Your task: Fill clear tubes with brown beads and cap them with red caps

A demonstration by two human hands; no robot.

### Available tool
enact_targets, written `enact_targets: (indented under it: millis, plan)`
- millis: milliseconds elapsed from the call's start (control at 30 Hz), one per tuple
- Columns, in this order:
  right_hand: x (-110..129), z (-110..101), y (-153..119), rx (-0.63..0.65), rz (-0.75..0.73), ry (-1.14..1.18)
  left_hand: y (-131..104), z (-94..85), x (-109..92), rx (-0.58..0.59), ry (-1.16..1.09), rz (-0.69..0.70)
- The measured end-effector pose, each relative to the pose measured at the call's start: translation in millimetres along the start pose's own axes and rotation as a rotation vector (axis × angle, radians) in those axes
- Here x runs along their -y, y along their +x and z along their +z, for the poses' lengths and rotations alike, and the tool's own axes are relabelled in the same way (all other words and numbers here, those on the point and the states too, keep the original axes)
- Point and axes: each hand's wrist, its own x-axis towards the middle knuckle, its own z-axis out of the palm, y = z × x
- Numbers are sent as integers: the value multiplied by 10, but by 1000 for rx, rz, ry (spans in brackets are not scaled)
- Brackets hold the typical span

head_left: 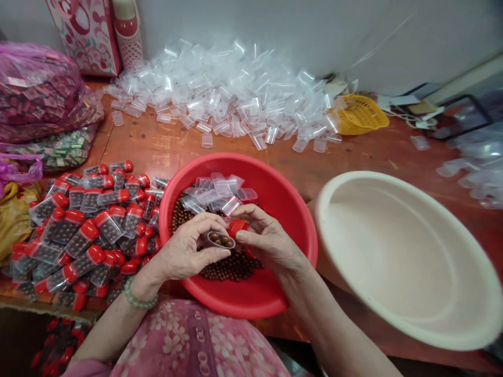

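Brown beads [225,241] could spill if the clear tube [231,245] tips: we see our left hand [183,247] pinching it above the red basin [291,217], our right hand [269,241] gripping a red cap [238,227] close beside it.

Small packing workshop, wooden worktable [133,139], heap of clear plastic containers [236,89], pile of filled red-capped ones [90,225]

Left fingers [214,256] hide most of the clear container [225,248]; the patterned bag [88,36] is cut off above
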Motion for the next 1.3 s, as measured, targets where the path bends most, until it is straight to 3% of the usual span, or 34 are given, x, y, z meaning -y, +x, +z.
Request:
enact_targets:
  millis: [233,433,533,700,933,1300]
  plan:
    - [-8,27,-28,-143,-14,-85,11,37,32,-35,-108,-109]
    - [20,44,-51,-275,-94,14,7,52,-37,1,-75,-256]
    - [57,61,-60,-292,-92,55,21,36,-109,68,-156,-259]
    - [89,50,-83,-278,-105,93,38,1,-84,63,74,-244]
    - [78,89,-90,-273,-221,102,50,-5,-84,83,151,-277]
    - [169,342,-163,-293,-450,-25,59,-31,-50,47,-418,-294]
